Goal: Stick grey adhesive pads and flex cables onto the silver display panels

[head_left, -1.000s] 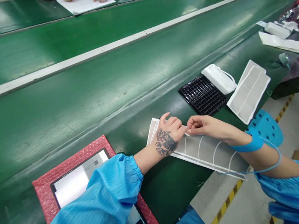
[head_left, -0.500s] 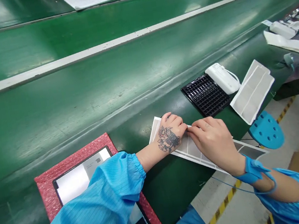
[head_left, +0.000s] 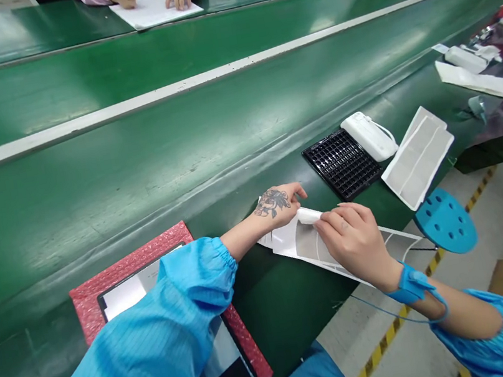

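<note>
Your left hand (head_left: 277, 205) rests on the near end of the long white sheet with grey curved panels (head_left: 305, 246), fingers pressing it onto the green table (head_left: 135, 168). Your right hand (head_left: 356, 242) pinches the sheet's curled white edge (head_left: 308, 215) between thumb and forefinger, just beside the left fingers. The black gridded plastic tray (head_left: 341, 164) lies beyond; its cells' contents cannot be made out.
</note>
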{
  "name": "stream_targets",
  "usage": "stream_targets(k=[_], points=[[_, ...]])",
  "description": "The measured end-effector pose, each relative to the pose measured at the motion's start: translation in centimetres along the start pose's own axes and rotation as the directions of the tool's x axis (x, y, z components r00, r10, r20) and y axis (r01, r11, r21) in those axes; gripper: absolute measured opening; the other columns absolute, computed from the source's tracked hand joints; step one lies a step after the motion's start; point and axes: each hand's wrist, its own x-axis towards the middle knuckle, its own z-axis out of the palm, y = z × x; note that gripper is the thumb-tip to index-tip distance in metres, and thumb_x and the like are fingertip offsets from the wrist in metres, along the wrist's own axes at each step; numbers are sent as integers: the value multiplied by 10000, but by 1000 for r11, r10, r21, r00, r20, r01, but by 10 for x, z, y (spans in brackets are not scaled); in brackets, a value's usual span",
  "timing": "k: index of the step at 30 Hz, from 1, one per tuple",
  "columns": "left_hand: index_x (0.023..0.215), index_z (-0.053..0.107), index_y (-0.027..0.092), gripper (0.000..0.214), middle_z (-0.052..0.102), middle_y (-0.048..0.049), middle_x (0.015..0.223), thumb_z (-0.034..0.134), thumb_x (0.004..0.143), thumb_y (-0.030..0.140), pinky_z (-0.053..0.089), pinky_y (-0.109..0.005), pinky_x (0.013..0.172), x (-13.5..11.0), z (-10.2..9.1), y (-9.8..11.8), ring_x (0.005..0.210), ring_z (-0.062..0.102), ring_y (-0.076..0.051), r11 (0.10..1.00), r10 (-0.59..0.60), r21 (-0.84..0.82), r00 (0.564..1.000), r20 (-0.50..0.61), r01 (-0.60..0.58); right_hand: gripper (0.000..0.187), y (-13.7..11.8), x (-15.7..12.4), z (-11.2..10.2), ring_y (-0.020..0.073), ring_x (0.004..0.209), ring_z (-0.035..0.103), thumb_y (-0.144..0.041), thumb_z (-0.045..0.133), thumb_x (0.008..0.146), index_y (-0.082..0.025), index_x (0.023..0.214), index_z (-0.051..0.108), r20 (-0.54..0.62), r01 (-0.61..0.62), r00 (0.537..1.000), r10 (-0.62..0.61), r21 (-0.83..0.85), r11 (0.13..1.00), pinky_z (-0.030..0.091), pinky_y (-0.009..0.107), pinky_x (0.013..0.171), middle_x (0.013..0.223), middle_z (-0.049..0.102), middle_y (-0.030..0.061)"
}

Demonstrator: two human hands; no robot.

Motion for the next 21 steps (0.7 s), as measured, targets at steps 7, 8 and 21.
stream_targets(k=[7, 8, 21], points=[[957, 622, 197, 227, 675, -47, 873, 459, 846, 85, 483, -336, 824, -6, 20, -7, 948, 584, -210, 966, 134, 241, 979, -157, -93, 153, -18, -40, -46, 162, 705, 610, -123, 622, 825, -272, 789, 637, -220, 230, 952, -215, 44, 972, 520, 429, 831, 760, 710, -24], [953, 621, 193, 236, 675, -51, 876, 449, 845, 71, 480, -336, 826, -7, 21, -7, 962, 577, -212, 961, 153, 255, 975, -160, -109, 146, -21, -48, -54, 163, 694, 613, -138, 640, 814, -280, 781, 634, -246, 252, 941, -233, 47, 967, 525, 432, 835, 751, 713, -30], [960, 666, 168, 176, 651, -100, 1153, 506, 894, 202, 433, -383, 965, -94, -19, 15, 1095, 563, -227, 968, 245, 65, 861, -446, -241, 94, -56, -35, -92, 213, 911, 598, -203, 590, 857, -235, 786, 539, -98, -163, 955, 280, 615, 772, 518, 351, 746, 909, 622, 60]])
